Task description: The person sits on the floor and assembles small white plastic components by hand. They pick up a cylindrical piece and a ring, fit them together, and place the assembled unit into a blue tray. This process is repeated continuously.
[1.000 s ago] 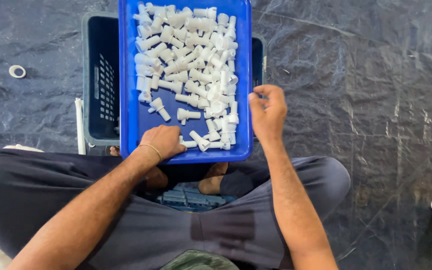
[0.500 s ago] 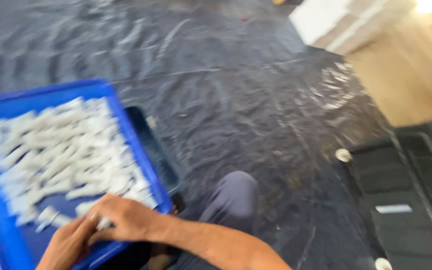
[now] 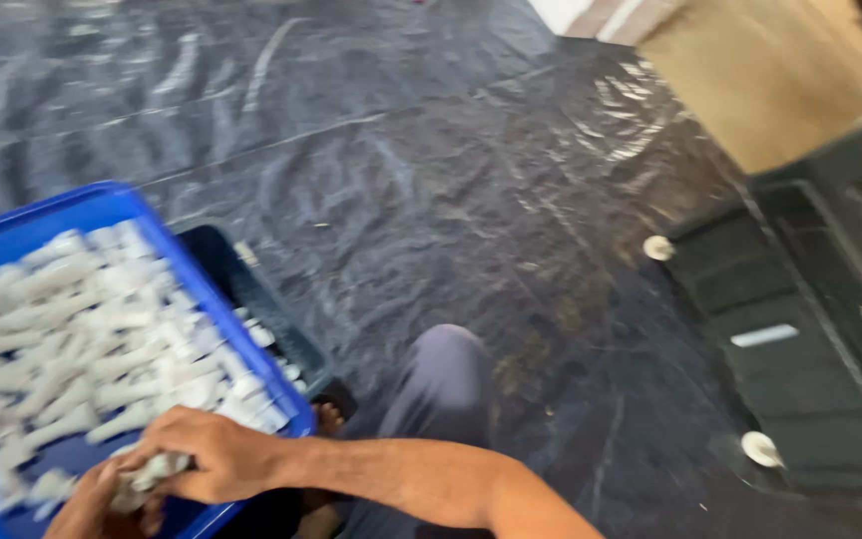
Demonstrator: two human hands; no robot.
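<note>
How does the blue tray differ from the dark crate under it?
The blue tray is bright blue and heaped with small white plastic pieces; the dark crate is near black, with only a few showing. The tray sits on top; the crate is mostly hidden beneath. Both rest on the black sheet.

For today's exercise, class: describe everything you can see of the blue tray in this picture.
The blue tray looks like moulded plastic, shallow, with a raised rim. It sits at the lower left, partly out of frame, tilted in view, resting over a dark crate. It holds a heap of small white plastic parts. The right hand reaches into its near corner, gripping some parts; the left hand is beside it.
</note>
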